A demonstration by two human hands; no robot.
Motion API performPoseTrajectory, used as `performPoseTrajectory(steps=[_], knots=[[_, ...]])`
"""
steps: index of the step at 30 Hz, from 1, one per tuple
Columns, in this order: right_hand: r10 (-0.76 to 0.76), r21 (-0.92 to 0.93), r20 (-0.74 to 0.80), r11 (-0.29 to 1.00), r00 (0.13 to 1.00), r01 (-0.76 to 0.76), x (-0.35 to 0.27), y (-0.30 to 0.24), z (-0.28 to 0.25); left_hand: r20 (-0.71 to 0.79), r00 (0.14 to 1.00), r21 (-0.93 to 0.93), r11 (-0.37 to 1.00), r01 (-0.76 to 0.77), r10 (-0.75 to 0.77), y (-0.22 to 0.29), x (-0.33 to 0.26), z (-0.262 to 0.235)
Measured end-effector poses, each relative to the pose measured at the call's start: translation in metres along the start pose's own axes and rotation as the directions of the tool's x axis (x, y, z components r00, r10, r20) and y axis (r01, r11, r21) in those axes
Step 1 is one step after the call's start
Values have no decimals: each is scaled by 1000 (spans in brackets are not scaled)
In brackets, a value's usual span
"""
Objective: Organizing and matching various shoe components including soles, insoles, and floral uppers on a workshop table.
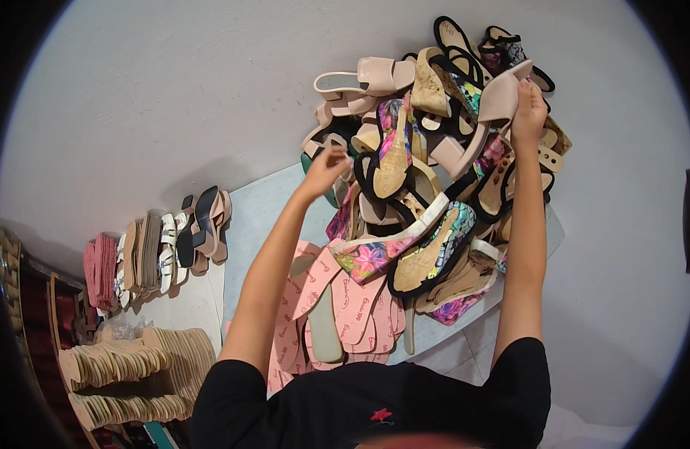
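Note:
A big heap of sandals (427, 172) leans against the white wall: beige block-heel mules, floral cork wedges, black-strapped ones. My right hand (529, 112) is raised high and grips a beige block-heel mule (494, 105) near the top of the heap. My left hand (326, 168) reaches to the heap's left edge, fingers curled on a pale strap or sole there; what exactly it grips is hidden. Pink insoles (345, 314) lie fanned out below the heap, between my arms.
A row of sandals (173, 243) stands upright along the wall at the left. Stacks of tan cork soles (135, 370) sit at the lower left. A pale board (247, 217) lies under the heap.

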State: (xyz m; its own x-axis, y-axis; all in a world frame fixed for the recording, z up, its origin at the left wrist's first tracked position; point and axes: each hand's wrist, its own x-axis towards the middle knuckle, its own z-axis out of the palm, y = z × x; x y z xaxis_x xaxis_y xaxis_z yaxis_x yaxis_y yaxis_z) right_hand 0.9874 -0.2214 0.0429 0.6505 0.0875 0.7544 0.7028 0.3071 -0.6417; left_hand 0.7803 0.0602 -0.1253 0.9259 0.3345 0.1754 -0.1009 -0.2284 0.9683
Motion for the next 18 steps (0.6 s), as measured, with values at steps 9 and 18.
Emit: performPoseTrajectory(steps=[9, 18], knots=[[123, -73, 148, 991, 981, -113, -16, -21, -8, -332, 864, 732, 681, -16, 378, 24, 136, -61], [241, 17, 18, 970, 970, -241, -15, -15, -33, -415, 702, 482, 795, -370, 578, 0, 142, -64]])
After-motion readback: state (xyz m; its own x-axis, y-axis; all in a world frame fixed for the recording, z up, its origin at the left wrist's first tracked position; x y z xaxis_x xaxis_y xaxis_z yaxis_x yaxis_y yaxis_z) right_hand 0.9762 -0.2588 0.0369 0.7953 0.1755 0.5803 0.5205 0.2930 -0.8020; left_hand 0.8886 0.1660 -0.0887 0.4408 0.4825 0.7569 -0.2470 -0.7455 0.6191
